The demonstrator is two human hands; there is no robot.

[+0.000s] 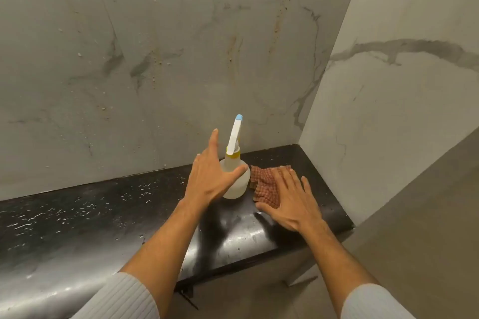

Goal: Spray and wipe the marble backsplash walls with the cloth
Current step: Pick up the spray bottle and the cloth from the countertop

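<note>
Two marble backsplash walls meet at a corner far right: the back wall, grey-veined w/ brownish drip stains and pale specks, and the right side wall, lighter, w/ a dark grey vein across its upper part. Below them runs a glossy black tabletop, wet-looking, w/ droplets scattered over its left and far parts.

Left hand sits about mid-scene, fingers straight and spread wide, thumb out to the right. It's at the near-left side of the spray bottle; thumb tip overlaps the bottle's shoulder, but can't tell if it's touching or just in front. Nothing gripped. Light ribbed sleeve at the forearm, near edge.

Spray bottle stands upright on the tabletop, close to the back wall. Translucent white body, yellow collar, white trigger head w/ a light-blue nozzle tip pointing up and slightly right.

Just right of the bottle, touching or nearly so, lies the cloth: reddish-brown checked, crumpled flat on the tabletop near the corner.

Right hand lies palm-down, fingers straight and together, resting on the cloth's near-right part, thumb out left on the tabletop. Not pinching. Second light sleeve at near right.
</note>
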